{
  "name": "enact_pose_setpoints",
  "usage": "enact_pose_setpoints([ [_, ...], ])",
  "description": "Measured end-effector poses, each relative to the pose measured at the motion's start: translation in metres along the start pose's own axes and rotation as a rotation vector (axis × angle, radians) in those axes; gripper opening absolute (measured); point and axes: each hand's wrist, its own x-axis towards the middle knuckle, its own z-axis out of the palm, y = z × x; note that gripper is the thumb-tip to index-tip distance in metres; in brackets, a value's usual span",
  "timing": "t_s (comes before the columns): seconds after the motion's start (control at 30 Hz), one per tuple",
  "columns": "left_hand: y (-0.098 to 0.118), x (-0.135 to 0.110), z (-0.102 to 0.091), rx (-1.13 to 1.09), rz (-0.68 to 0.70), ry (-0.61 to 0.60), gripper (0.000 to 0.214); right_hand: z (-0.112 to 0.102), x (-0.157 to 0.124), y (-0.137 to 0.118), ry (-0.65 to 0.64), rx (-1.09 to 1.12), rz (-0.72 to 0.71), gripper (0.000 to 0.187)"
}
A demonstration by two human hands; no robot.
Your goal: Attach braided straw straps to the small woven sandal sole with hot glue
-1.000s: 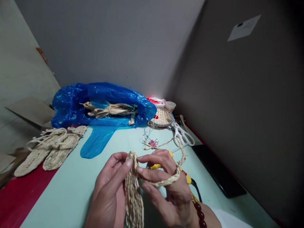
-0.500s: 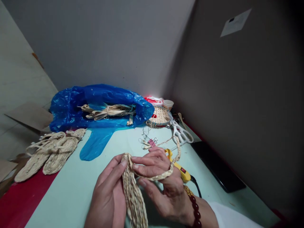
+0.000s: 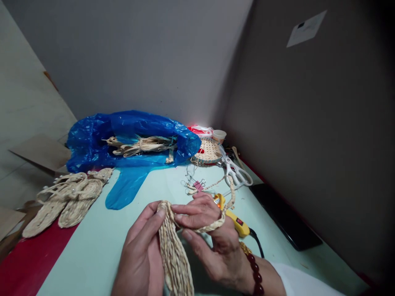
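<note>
A woven straw sole (image 3: 174,250), made of rows of braided cord, stands upright between my hands in the lower middle. My left hand (image 3: 143,242) grips its upper left edge, thumb on the face near the rounded top. On the other side my right hand (image 3: 212,230) has its fingertips against the sole's right edge. A loose straw braid (image 3: 212,226) runs from that edge between my right thumb and fingers, across the back of the hand, then up towards the table. The sole's lower end is cut off by the frame.
Behind lies a blue plastic bag (image 3: 89,131) with a bundle of straw (image 3: 142,144). Straw sandals (image 3: 75,197) lie left. Right of centre are binder clips (image 3: 198,186), scissors (image 3: 233,168), a woven basket (image 3: 210,151), a small cup (image 3: 219,135), a yellow glue gun (image 3: 239,224) and a black phone (image 3: 284,213).
The view has shifted very slightly. Both hands keep nearly the same hold on the sole and braid; the right fingertips have moved only a little.
</note>
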Motion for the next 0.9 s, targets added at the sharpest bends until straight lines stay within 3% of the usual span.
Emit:
enact_pose_setpoints([
  [0.1,-0.001,0.001,-0.003,0.011,-0.015,-0.074,0.013,0.0,0.0,-0.001,-0.016,0.024,0.029,0.033],
  [0.2,-0.001,0.003,-0.003,0.022,0.015,-0.059,0.014,0.002,0.0,-0.002,-0.042,0.06,0.094,0.033],
  [0.4,-0.002,0.006,0.002,-0.014,0.081,0.034,0.029,0.007,-0.004,-0.002,-0.007,0.256,0.462,0.02],
  [0.5,-0.004,0.008,0.001,-0.007,0.089,0.033,0.031,0.007,-0.003,-0.003,-0.009,0.3,0.58,0.014],
  [0.9,-0.002,0.009,-0.011,0.093,0.107,-0.064,0.022,0.006,0.004,0.001,-0.035,0.295,0.579,0.015],
])
